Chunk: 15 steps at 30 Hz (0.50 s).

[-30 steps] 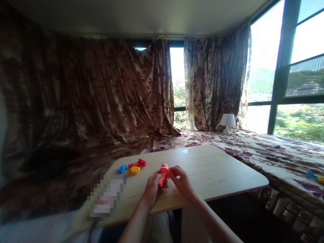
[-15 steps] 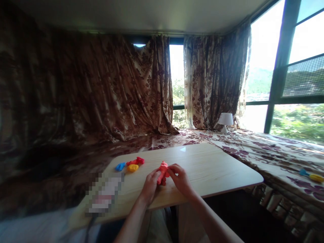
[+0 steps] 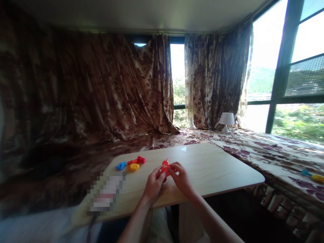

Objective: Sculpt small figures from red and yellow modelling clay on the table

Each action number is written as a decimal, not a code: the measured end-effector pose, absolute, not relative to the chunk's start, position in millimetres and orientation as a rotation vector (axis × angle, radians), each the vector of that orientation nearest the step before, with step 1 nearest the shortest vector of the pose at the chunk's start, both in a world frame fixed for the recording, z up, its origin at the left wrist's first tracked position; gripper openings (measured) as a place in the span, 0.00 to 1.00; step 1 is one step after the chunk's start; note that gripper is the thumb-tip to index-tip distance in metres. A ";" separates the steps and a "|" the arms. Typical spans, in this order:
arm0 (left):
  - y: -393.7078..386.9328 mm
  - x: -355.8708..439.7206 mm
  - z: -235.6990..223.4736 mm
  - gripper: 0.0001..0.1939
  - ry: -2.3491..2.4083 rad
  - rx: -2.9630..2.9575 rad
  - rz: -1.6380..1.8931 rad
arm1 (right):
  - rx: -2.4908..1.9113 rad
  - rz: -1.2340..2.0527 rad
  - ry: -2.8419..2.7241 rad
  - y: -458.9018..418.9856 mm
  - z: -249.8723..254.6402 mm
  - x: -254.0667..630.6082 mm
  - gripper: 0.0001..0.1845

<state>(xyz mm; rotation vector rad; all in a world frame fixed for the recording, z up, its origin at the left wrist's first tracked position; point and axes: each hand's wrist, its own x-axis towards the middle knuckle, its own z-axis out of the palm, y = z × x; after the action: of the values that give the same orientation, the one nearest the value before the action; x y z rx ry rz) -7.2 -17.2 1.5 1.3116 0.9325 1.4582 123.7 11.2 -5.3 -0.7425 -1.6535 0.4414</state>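
Observation:
Above the near middle of the table (image 3: 215, 168), both my hands work at a coral-red soft piece (image 3: 165, 163). It looks limp and rubbery, like a deflated balloon, but its kind cannot be made out for sure. My left hand (image 3: 153, 182) pinches it from the left between thumb and fingers. From the right, the fingertips of my right hand (image 3: 180, 175) close on it too. A small rounded end sticks up above the fingers; the rest is partly covered. Left of my hands lie a crumpled blue piece (image 3: 121, 165), a red one (image 3: 136, 160) and a yellow one (image 3: 133, 167).
A blurred-out flat object (image 3: 107, 192) with a dark cable lies at the table's left front. A blue and yellow item (image 3: 317, 178) rests on the floral-covered surface (image 3: 278, 158) at right. Farther back stands a white lamp (image 3: 226, 118) by the curtains (image 3: 205, 81).
My hands have come closer together, and my left hand has shifted a little up and right. The coral-red piece has turned, now covered more by fingers with its rounded end up.

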 end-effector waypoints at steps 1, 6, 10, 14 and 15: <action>-16.8 -7.1 0.9 0.24 0.945 1.324 1.473 | -0.745 0.424 -1.655 11.2 -5.2 124.0 0.07; -16.8 -6.0 -2.2 0.24 1.025 1.494 1.553 | -0.774 0.311 -1.667 9.5 -4.9 124.9 0.11; -16.3 -6.7 -6.3 0.25 1.092 1.607 1.530 | -0.768 0.330 -1.666 10.8 -7.0 124.8 0.08; -13.6 -7.7 -10.2 0.26 1.144 1.628 1.501 | -0.734 0.364 -1.637 11.7 -6.6 124.9 0.08; -13.1 -7.7 -10.4 0.27 1.155 1.629 1.501 | -0.729 0.374 -1.633 11.6 -6.0 125.0 0.08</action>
<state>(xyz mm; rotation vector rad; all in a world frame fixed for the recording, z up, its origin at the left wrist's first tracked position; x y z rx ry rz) -7.7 -13.1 -10.4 1.6287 1.1552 1.5006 125.0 11.6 -6.0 -0.7286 -1.6329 0.3738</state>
